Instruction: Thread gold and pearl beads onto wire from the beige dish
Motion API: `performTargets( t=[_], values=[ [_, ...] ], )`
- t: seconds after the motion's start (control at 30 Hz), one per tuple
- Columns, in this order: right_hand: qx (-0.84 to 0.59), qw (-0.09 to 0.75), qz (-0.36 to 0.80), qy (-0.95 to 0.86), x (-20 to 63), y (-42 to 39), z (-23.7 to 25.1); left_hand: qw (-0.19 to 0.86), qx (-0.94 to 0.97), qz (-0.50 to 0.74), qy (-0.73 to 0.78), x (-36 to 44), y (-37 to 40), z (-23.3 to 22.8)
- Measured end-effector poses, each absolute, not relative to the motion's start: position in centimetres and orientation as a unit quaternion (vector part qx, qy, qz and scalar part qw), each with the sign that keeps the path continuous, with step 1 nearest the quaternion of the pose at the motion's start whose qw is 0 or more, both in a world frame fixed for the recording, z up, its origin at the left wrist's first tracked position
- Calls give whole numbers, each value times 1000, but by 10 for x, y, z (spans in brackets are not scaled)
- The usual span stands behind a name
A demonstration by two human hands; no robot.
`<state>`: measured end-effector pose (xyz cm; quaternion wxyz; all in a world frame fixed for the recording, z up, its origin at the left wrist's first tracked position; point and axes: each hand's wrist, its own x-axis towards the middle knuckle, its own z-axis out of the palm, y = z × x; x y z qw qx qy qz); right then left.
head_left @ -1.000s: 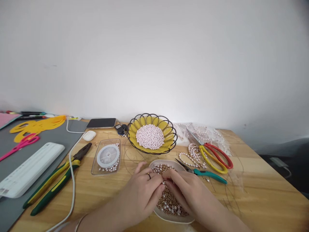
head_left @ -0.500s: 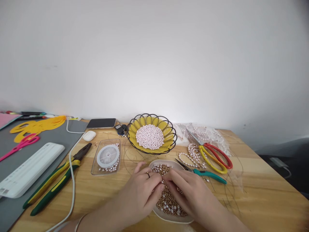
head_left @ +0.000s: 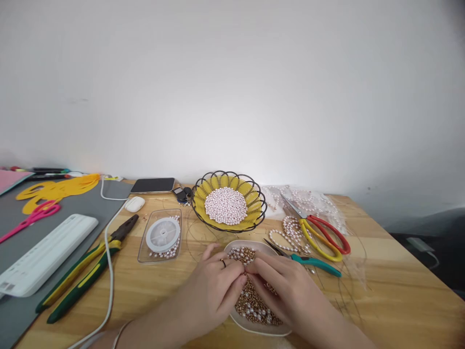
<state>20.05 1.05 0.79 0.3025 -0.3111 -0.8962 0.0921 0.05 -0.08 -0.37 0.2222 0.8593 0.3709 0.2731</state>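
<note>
Both hands meet over a pale dish [head_left: 250, 329] filled with gold beads [head_left: 250, 295] and larger white pearl beads [head_left: 258, 313]. My left hand [head_left: 220, 281], with a dark ring, has its thumb and index finger pinched together at the dish's middle. My right hand [head_left: 285, 281] pinches at the same spot, its fingertips almost touching the left ones. Whatever lies between the fingertips is too small and too covered to make out. Teal-handled pliers [head_left: 316, 265] lie just beyond my right hand, their dark tip by the dish rim.
Behind the dish stands a yellow basket [head_left: 199, 206] of pinkish beads. Right of it lie a bead strand [head_left: 290, 235], red-and-yellow scissors [head_left: 321, 237] and plastic bags [head_left: 316, 201]. Leftward are a clear box with a spool [head_left: 162, 235], large pliers [head_left: 87, 271], a white cable [head_left: 110, 271] and a power strip [head_left: 51, 254].
Hardly anything differs. The fingertips of my right hand have shifted very slightly; both hands remain pinched over the dish.
</note>
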Motion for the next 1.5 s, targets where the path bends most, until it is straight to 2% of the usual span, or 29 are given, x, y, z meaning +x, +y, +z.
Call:
performTargets(
  t=[0.73,0.9,1.13,1.5],
  values=[
    [-320,336,82,-882,198,10,0,211,872,250,364,-1,-3,-3],
    [-325,366,39,-871,196,9,0,209,875,252,357,-1,-3,0],
    [-324,345,110,-874,199,12,7,194,873,251,370,0,-1,-4],
    [-325,349,125,-870,200,12,11,187,873,249,374,0,-1,-5]
  ],
)
